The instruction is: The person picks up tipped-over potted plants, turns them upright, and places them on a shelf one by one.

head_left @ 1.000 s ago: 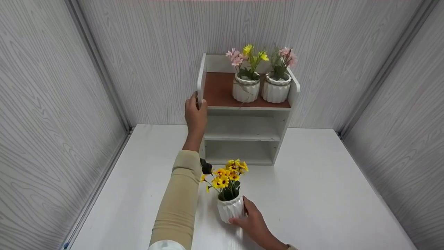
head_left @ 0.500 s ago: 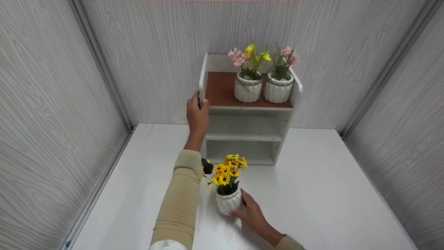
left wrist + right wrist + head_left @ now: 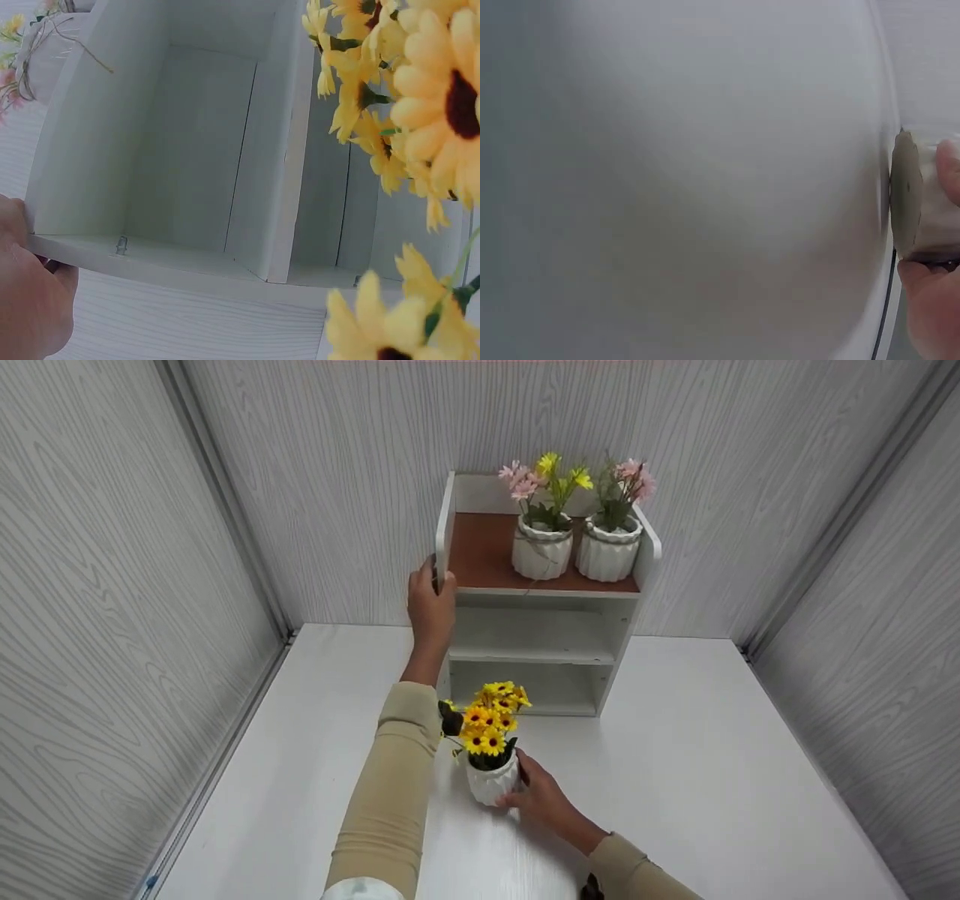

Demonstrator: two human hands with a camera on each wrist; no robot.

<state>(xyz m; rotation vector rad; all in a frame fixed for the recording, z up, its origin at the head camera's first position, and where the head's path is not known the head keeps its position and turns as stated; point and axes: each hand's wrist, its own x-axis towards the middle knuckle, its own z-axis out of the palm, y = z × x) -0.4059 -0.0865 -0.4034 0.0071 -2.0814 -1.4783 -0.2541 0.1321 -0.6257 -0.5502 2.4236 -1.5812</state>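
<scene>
My left hand [image 3: 431, 606] grips the left side panel of a small white shelf [image 3: 532, 661], thumb at the panel's front edge; the left wrist view shows that hand [image 3: 34, 292] at the panel too. In front of the shelf, my right hand [image 3: 550, 801] holds a white fluted flower pot [image 3: 491, 781] by its right side. Yellow sunflowers [image 3: 491, 720] stand up from this pot, close to the left sleeve. The right wrist view shows the pot's underside [image 3: 906, 195], so it is off the table, with fingers [image 3: 930, 307] around its side.
Two white pots, one with pink and yellow flowers [image 3: 541, 551] and one with pink flowers [image 3: 609, 553], stand on the shelf's brown top [image 3: 480, 551]. Two lower compartments face forward. Wood-grained walls [image 3: 337, 495] enclose the white table [image 3: 712, 772].
My right hand has carried the sunflower pot forward, closer to the shelf. The left hand keeps its grip on the side panel. The head view has shifted slightly.
</scene>
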